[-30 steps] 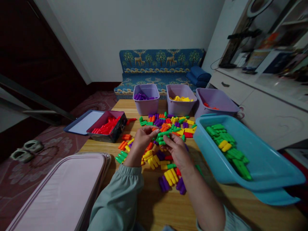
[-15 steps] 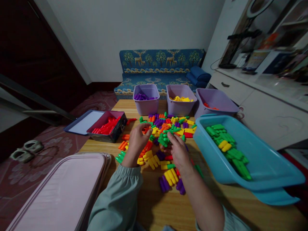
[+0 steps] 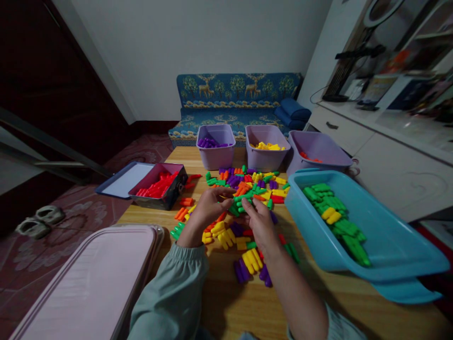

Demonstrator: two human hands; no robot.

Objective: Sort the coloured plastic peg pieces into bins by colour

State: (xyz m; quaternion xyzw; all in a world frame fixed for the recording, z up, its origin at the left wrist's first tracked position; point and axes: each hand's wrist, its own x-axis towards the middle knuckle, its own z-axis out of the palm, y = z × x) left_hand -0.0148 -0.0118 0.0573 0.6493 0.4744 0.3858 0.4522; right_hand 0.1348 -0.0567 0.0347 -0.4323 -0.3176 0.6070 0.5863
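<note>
Above the middle of the wooden table, my right hand (image 3: 260, 219) grips a small bunch of green plastic building blocks (image 3: 239, 205) with finger-like prongs. My left hand (image 3: 209, 208) meets the same bunch from the left, thumb and fingers closed on its edge. Part of the bunch is hidden behind my fingers. Beneath and around both hands lie loose blocks in several colours, among them yellow blocks (image 3: 252, 260), purple blocks (image 3: 241, 270) and orange blocks (image 3: 180, 213).
At the right stands a blue tub (image 3: 392, 236) of green blocks with a yellow one on top. Purple bins (image 3: 216, 158) line the back edge, holding sorted blocks. An open tin box (image 3: 159, 203) of red blocks and a pink-lidded box (image 3: 88, 278) are at the left.
My left hand has moved right and its fingers have closed on the green blocks. The right hand still holds them, almost in the same place.
</note>
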